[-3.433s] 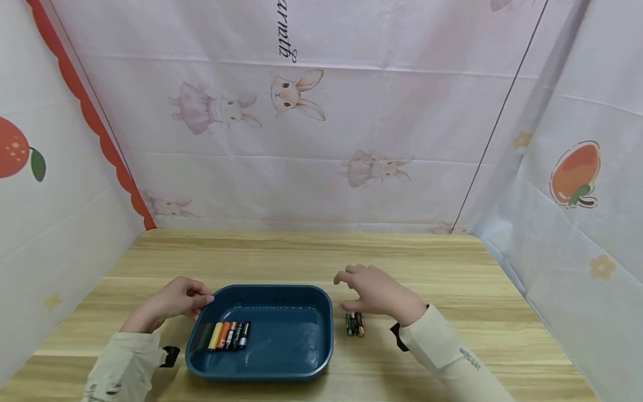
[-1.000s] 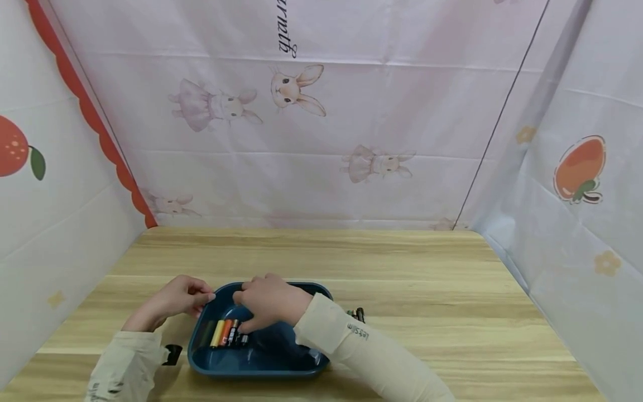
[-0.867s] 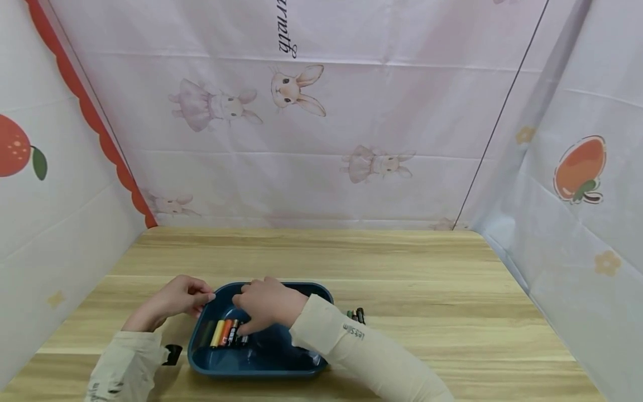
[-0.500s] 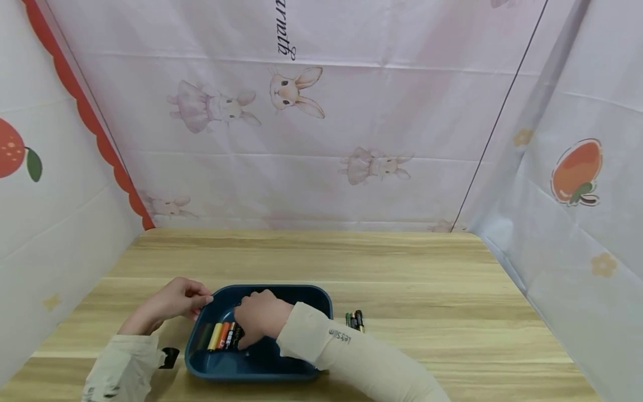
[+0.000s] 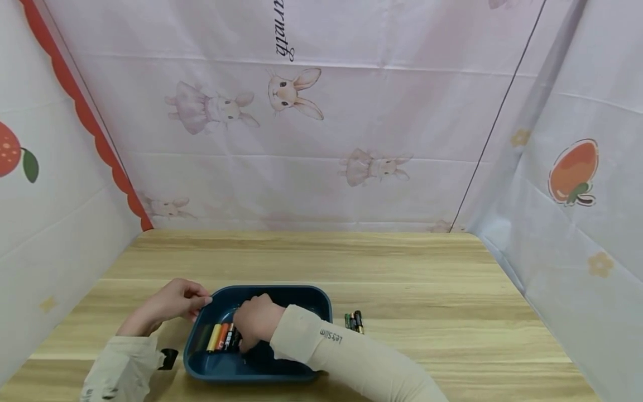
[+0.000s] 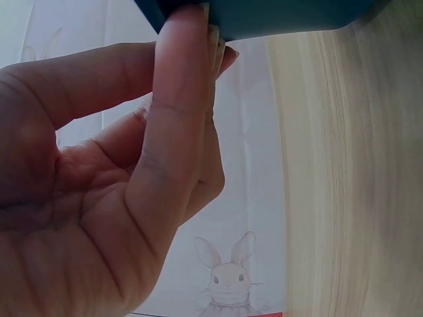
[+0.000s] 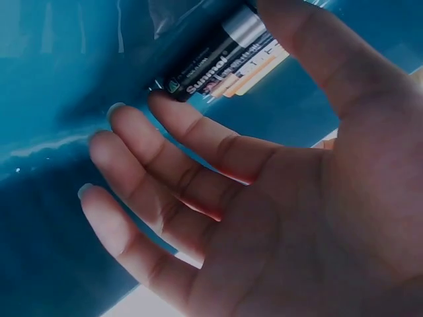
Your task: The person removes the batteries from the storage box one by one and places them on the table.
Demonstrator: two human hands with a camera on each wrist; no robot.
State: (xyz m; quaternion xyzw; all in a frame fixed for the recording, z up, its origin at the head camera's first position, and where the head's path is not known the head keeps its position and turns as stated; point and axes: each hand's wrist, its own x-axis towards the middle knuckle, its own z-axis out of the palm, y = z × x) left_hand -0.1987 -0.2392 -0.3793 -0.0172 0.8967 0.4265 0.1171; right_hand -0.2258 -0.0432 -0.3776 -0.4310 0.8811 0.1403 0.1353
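My left hand (image 5: 168, 306) pinches the far left corner of a dark blue tray (image 5: 261, 377); in the left wrist view its fingertips meet the tray's rim. Inside the tray, at the left, lies a row of batteries side by side, among them a yellow battery (image 5: 214, 338), an orange battery (image 5: 223, 337) and black ones. My right hand (image 5: 257, 324) reaches into the tray at the right end of this row. In the right wrist view, thumb and index finger hold a black battery (image 7: 208, 63) by its two ends, against its neighbours. The other fingers are loosely bent.
Several small batteries (image 5: 354, 322) lie together on the wooden table (image 5: 427, 290), right of the tray. A printed cloth (image 5: 321, 195) hangs behind the table and at both sides. The right sleeve (image 5: 341, 346) covers the tray's near right part.
The right hand has gone from above the small batteries on the table into the tray, then lower and slightly nearer against the row. The left hand has kept its grip on the rim.
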